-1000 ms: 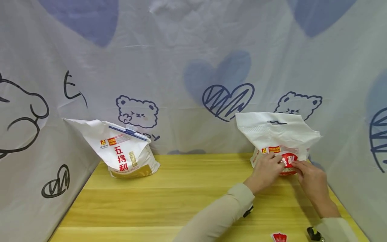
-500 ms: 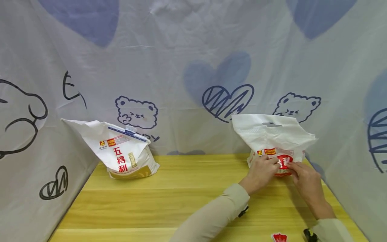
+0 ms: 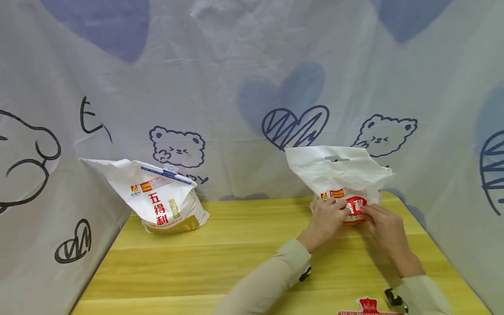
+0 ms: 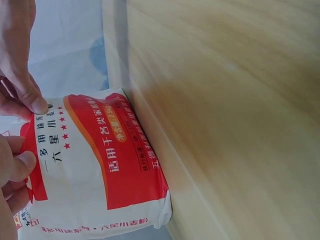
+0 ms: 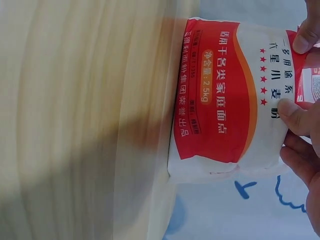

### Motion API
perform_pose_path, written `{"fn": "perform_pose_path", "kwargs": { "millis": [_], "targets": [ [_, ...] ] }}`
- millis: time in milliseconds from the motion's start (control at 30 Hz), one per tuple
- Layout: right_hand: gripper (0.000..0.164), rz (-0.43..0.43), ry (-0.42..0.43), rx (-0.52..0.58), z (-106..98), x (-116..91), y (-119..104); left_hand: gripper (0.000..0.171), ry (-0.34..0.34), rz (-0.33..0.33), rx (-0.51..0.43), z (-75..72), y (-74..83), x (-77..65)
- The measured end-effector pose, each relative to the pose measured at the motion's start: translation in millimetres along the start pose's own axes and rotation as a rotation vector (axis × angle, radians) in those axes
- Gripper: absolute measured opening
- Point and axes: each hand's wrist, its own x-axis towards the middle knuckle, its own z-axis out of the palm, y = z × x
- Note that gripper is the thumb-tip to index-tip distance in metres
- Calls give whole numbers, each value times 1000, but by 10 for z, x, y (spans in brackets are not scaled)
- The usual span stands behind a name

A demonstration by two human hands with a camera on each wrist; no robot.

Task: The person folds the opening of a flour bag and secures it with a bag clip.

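A white flour bag (image 3: 334,175) with red print stands at the back right of the table in the head view. Its pale top, with a slot handle, leans back against the sheet. My left hand (image 3: 326,218) pinches the bag's front at the left of the red label, and my right hand (image 3: 386,227) pinches it at the right. Seen from the left wrist, the thumb of the left hand (image 4: 12,175) lies on the folded red edge. From the right wrist, the thumb of the right hand (image 5: 305,130) presses beside the black lettering; the bag's base meets the wood.
A second white flour bag (image 3: 173,201) leans at the back left, a blue strip (image 3: 166,174) along its top edge. By the front edge of the view lies a red strip with a crown-shaped top (image 3: 368,305). Patterned sheets (image 3: 236,175) enclose the wooden table (image 3: 220,262).
The flour bag has shifted left along the table with both hands still gripping it. More of the red strip shows at the bottom of the head view.
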Motion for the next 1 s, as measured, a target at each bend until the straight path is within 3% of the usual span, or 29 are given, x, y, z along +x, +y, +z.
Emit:
{"fn": "perform_pose_path", "kwargs": {
  "millis": [167,400,1000],
  "targets": [
    [29,1,-27,1,74,105,-120,12,18,-42,-25,-35,-114,-92],
    [27,54,-16,21,144,164,-256,12,19,-52,-51,-87,-223,-157],
    [25,172,1,54,200,146,-531,13,55,-71,-116,-147,-302,-375]
  ]
}}
